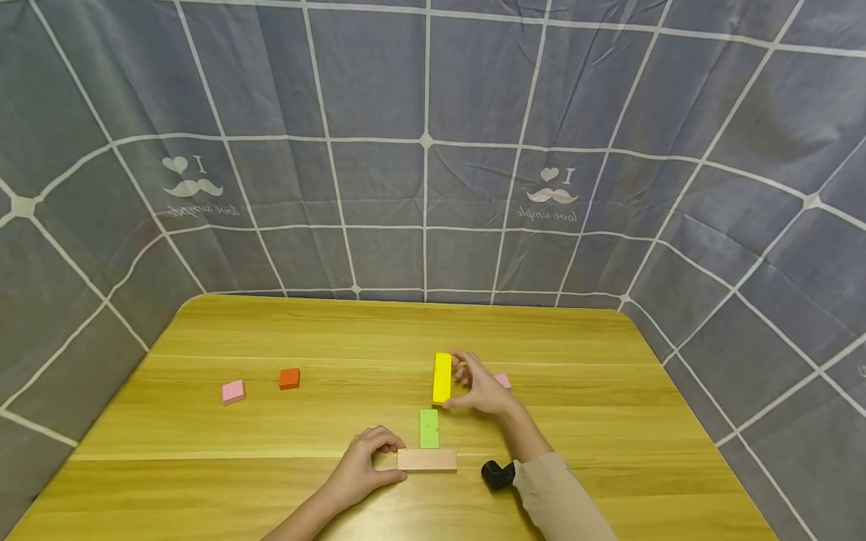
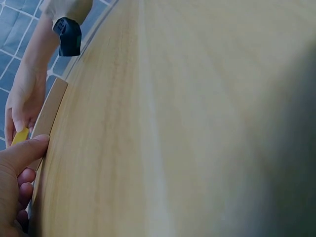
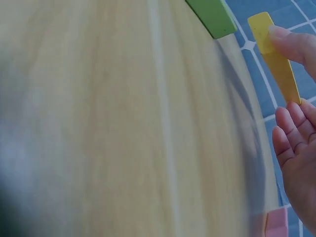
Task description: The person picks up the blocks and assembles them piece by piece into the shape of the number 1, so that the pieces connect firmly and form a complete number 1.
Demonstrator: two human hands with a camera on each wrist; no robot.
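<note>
My left hand (image 1: 363,466) pinches the left end of a plain wooden block (image 1: 428,460) between thumb and fingers; the block lies lengthwise from left to right on the table. A light green block (image 1: 429,428) sits just beyond it. Above the table, my right hand (image 1: 482,385) holds a long yellow block (image 1: 442,378) by its two ends. In the right wrist view the thumb presses near one end of the yellow block (image 3: 274,57) and fingertips touch the other. The green block (image 3: 212,17) shows at the top of that view, apart from the yellow one.
A pink block (image 1: 233,391) and an orange-red block (image 1: 289,378) lie on the left of the wooden table (image 1: 169,451). Another pink block (image 1: 503,380) is partly hidden behind my right hand. A black device (image 1: 497,476) is at my right sleeve. Grey checked cloth (image 1: 379,180) surrounds the table.
</note>
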